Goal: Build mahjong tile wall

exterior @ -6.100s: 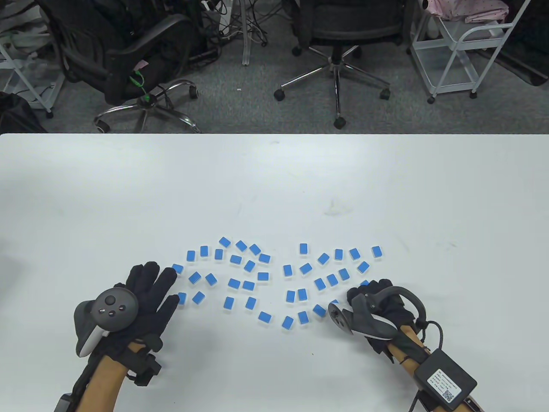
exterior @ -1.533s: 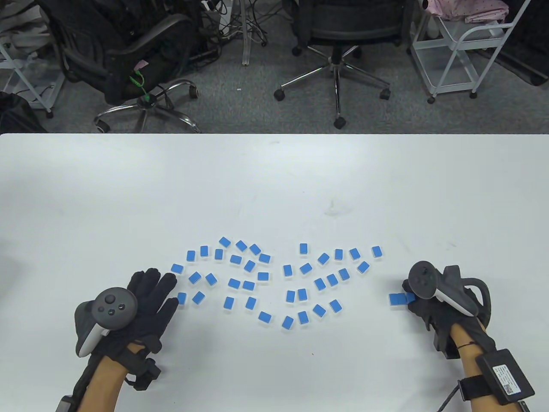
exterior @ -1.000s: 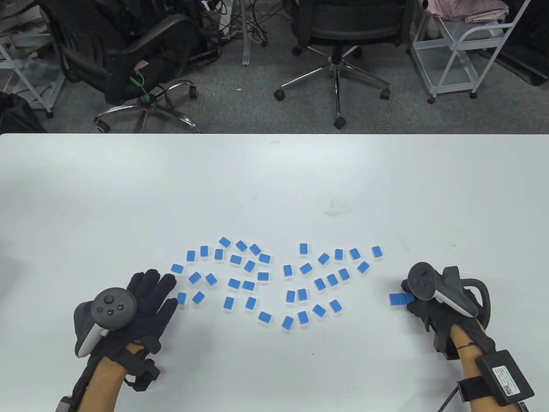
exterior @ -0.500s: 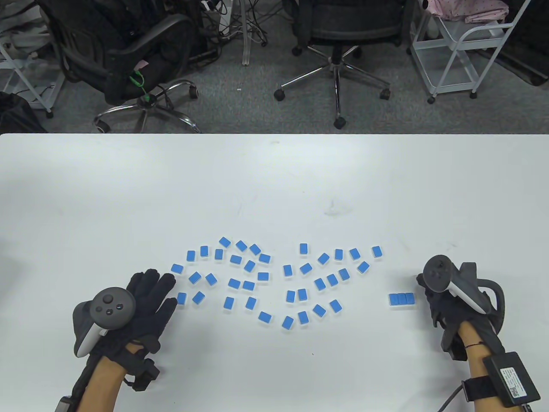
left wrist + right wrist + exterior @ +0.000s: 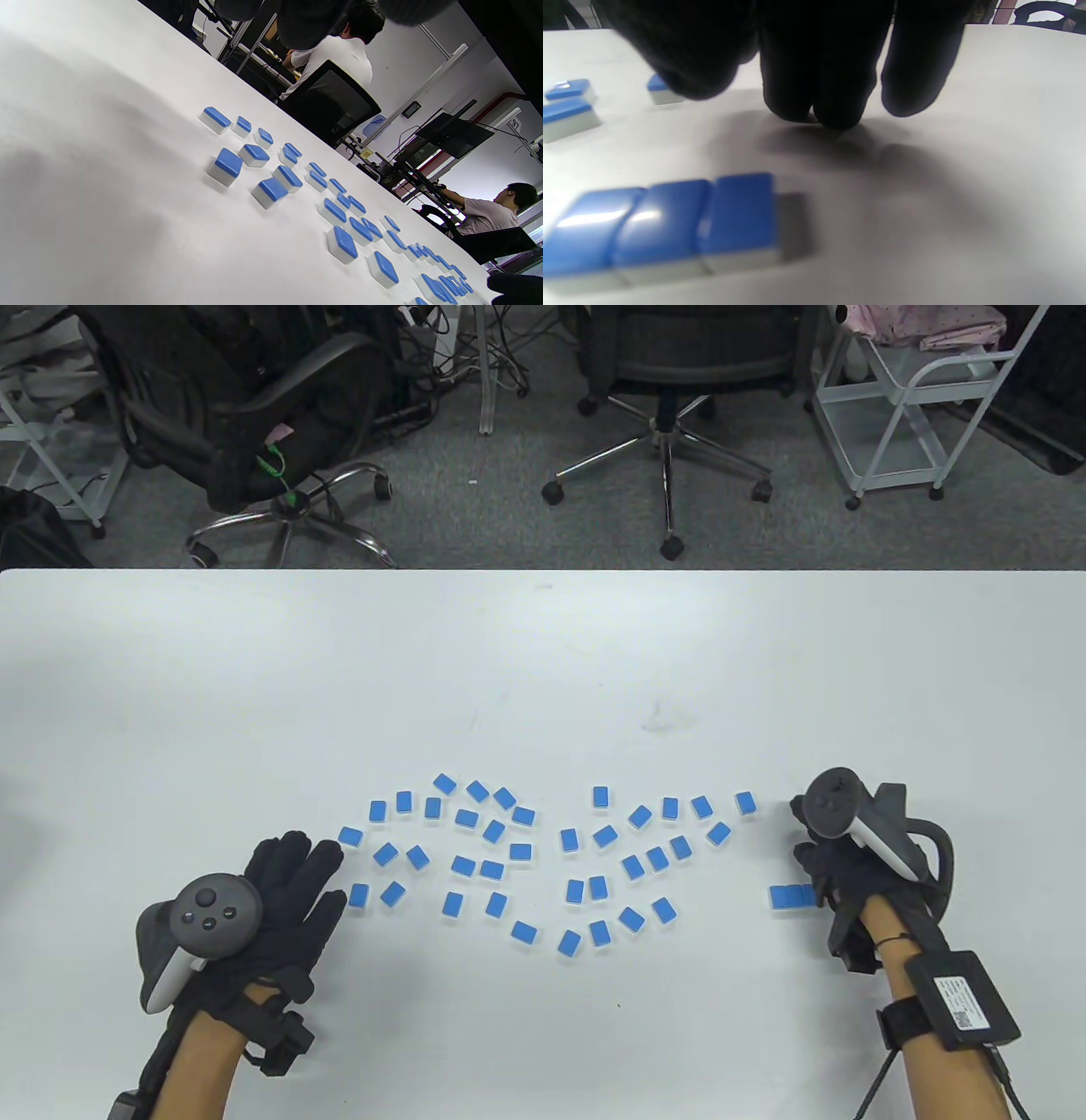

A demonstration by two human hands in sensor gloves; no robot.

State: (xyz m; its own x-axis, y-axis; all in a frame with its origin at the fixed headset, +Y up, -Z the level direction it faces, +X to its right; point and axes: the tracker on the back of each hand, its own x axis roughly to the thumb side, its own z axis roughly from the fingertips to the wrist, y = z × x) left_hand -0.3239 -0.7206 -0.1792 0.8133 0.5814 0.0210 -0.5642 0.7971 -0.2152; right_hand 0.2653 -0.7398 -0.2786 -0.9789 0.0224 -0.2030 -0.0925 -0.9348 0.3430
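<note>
A short row of three blue-backed, white-bodied mahjong tiles lies face down at about four o'clock on the white table, tiles side by side and touching, the row's long axis running nine to three o'clock. The right hand sits at the row's three o'clock end, fingers curled down, tips on the table, holding nothing. The left hand, at eight o'clock, lies flat with fingers spread. Scattered loose blue tiles fill the six o'clock area between the hands.
</note>
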